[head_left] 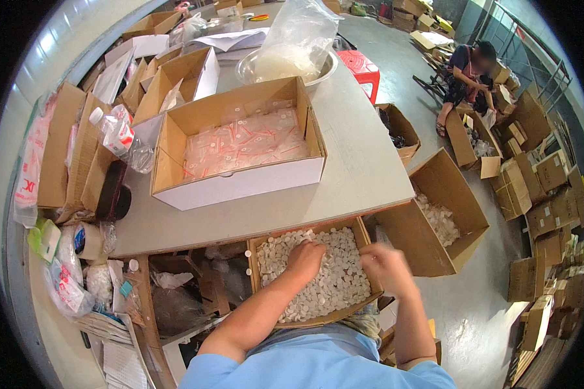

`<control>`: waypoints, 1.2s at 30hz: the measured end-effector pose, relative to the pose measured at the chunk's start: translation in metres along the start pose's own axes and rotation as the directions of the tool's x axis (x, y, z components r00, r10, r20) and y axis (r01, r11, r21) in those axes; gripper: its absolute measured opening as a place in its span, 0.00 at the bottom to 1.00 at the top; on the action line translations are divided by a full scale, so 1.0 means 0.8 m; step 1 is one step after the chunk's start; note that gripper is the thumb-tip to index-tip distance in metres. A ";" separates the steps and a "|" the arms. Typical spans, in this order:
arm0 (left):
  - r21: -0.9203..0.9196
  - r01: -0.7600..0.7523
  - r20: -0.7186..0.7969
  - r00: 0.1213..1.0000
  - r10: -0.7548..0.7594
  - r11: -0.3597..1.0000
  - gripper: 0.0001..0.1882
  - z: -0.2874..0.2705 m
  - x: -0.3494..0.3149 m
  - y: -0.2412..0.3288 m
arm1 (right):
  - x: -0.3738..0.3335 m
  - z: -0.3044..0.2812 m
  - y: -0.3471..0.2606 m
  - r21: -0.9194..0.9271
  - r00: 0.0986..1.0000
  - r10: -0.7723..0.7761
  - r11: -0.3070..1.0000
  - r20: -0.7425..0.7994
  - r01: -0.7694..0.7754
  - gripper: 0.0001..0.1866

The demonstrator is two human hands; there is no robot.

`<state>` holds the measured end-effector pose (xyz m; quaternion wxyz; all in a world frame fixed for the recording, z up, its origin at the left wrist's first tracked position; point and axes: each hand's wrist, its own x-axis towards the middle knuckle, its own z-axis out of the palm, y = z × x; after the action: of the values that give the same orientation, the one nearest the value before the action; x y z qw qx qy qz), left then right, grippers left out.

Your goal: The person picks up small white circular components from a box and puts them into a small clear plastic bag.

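Left hand point(307, 262) down among loose white discs point(331, 292), right hand point(388, 266) by the box's right rim.
The left fingers bend into the pile, their tips hidden, so any grip cannot be told; the right hand is blurred and loosely curled, its contents unclear. Beneath them, the shallow box point(255, 279) sits close to the body, probably for short reaches, its walls keeping the discs together. Ahead, on the surface point(363, 181), a white-sided carton point(240, 188) corrals small clear bags point(240, 146), likely to stop them scattering.
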<state>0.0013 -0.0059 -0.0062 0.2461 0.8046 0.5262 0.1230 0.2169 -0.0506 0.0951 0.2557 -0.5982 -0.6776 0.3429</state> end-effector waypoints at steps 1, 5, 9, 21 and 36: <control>-0.032 0.059 0.028 0.998 -0.058 0.998 0.07 -0.011 0.001 0.008 | 0.003 0.023 0.001 -0.133 0.950 0.175 0.980 0.260 -0.145 0.18; -0.385 0.051 -0.136 0.984 -0.111 0.922 0.04 -0.011 0.004 -0.003 | -0.005 0.091 0.010 -0.517 0.906 0.150 0.852 0.395 0.084 0.26; -0.631 0.093 -0.121 0.969 -0.216 0.770 0.04 -0.004 0.010 -0.024 | -0.004 0.095 -0.001 -0.438 0.815 0.205 0.896 0.541 0.066 0.23; -0.659 0.035 -0.161 0.969 -0.187 0.751 0.06 -0.012 0.007 -0.006 | -0.005 0.076 0.013 0.376 0.849 0.323 0.789 0.419 -0.486 0.19; -0.709 0.067 -0.166 0.952 -0.258 0.702 0.06 -0.014 0.007 -0.002 | 0.001 0.047 0.013 0.673 0.746 0.139 0.349 0.651 -0.652 0.21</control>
<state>-0.0030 0.0025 0.0024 0.4711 0.5805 0.5373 0.3903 0.1947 -0.0555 0.0629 0.2492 -0.4225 -0.2672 0.8294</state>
